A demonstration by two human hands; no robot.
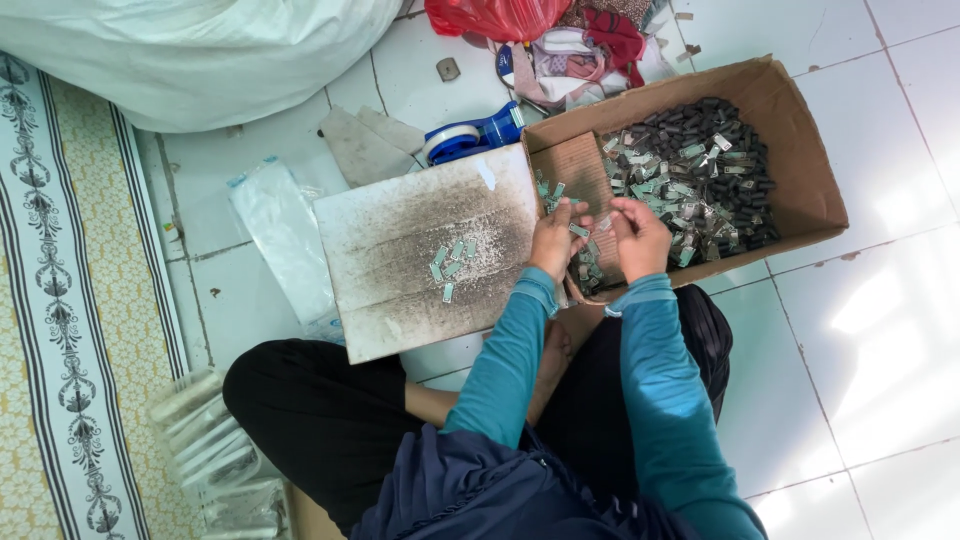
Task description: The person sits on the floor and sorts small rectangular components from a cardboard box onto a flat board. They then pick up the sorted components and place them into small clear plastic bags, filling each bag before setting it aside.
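**Small parts sorted over a cardboard box**

We see both hands meet above the near corner of the cardboard box [800, 160]. The left hand [556, 240] pinches a small pale-green piece [579, 230]; the right hand [640, 238] curls its fingers closed around something too small to tell. Dark and greenish parts [700, 170] fill the box. More green pieces [452, 262] lie on the stained board [400, 230] just left, on the tiled floor [870, 350].
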